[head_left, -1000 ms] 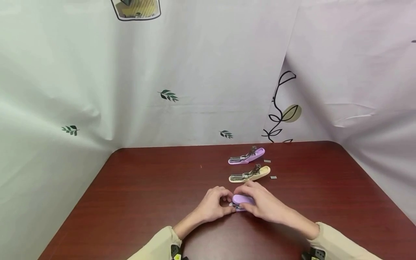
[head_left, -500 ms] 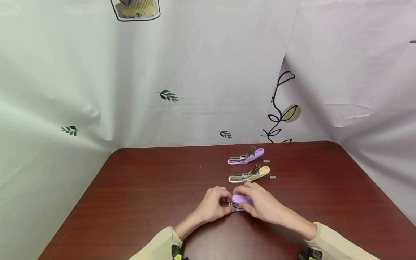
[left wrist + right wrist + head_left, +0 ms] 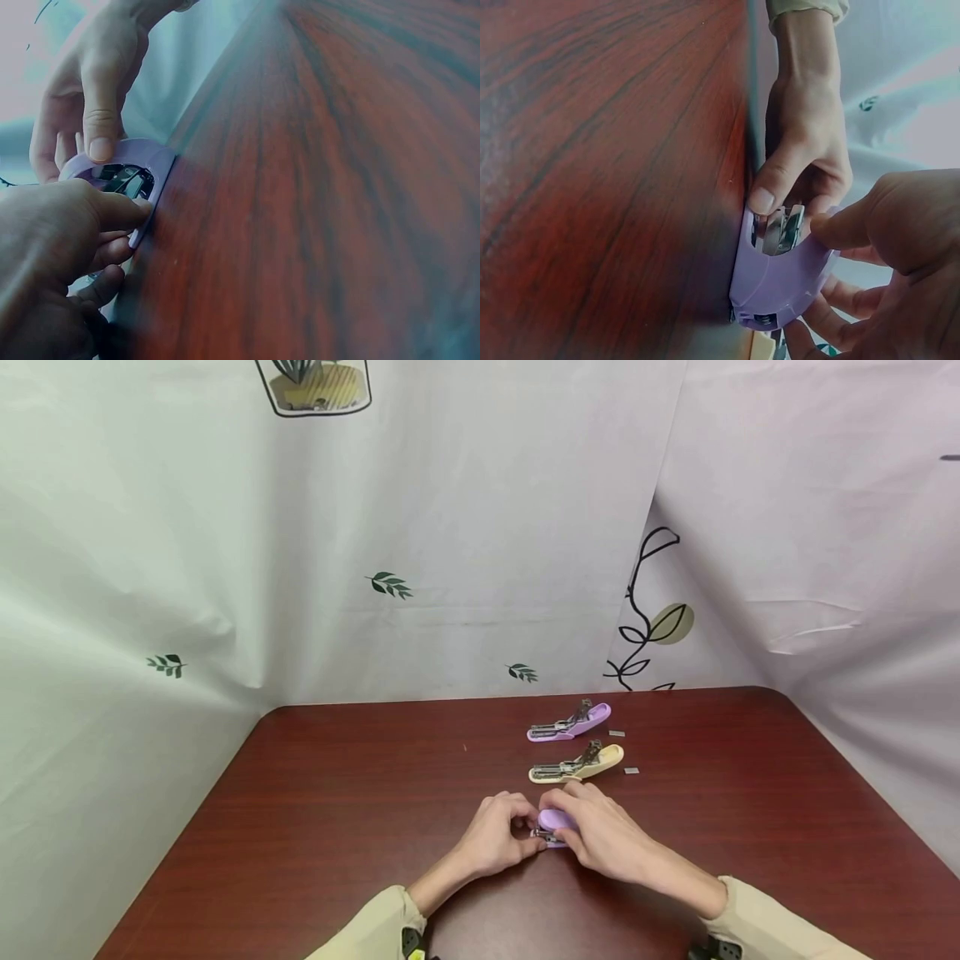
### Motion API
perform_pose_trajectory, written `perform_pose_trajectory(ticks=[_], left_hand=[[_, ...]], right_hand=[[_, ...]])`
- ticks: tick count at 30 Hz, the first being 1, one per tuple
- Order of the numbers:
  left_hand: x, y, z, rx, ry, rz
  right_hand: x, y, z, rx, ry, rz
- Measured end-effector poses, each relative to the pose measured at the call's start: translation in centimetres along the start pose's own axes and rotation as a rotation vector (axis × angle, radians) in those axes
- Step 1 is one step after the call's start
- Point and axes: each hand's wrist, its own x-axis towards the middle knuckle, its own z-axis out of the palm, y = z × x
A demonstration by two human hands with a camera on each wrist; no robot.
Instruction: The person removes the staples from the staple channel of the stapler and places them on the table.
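Observation:
On the table, a purple stapler (image 3: 784, 281) lies between the two hands, its metal mechanism showing through the gap between top and base. My left hand (image 3: 491, 835) pinches the stapler's front end at the base, thumb on the near side. My right hand (image 3: 603, 831) grips the purple top cover, with its thumb (image 3: 100, 139) on the near side and fingers behind. Farther back lie a cream stapler (image 3: 600, 762) and another purple stapler (image 3: 596, 717), both folded wide with their metal parts raised.
Small strips of staples (image 3: 632, 770) lie right of the two far staplers. The dark red wooden table (image 3: 360, 777) ends at a pale patterned curtain (image 3: 465, 527) behind and at the sides.
Both hands keep nearly the same hold on the purple stapler. The head view has shifted very slightly; the far staplers have not moved on the table.

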Motion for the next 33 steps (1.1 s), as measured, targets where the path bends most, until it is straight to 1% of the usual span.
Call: perform_pose_trajectory(ticks=[5, 12, 16, 20, 26, 29, 33], left_hand=[[0.0, 0.1, -0.1, -0.003, -0.003, -0.01], [0.0, 0.1, -0.2, -0.001, 0.019, -0.019], [0.0, 0.1, -0.1, -0.015, 0.01, -0.034], [-0.1, 0.3, 0.0, -0.028, 0.006, -0.04], [0.0, 0.3, 0.0, -0.02, 0.01, -0.039], [0.0, 0.2, 0.0, -0.023, 0.007, -0.039], [0.0, 0.1, 0.0, -0.023, -0.002, -0.04]], right_hand=[[0.0, 0.0, -0.2, 0.014, 0.006, -0.007], [-0.3, 1.1, -0.9, 0.115, 0.101, -0.072], [-0.8, 1.7, -1.0, 0.179, 0.132, -0.089], [-1.4, 2.2, -1.1, 0.224, 0.152, -0.081], [-2.1, 2.8, -1.1, 0.306, 0.17, -0.057], [-2.4, 3.1, -1.0, 0.33, 0.176, -0.048], [-2.7, 3.4, -0.9, 0.33, 0.194, -0.027]])
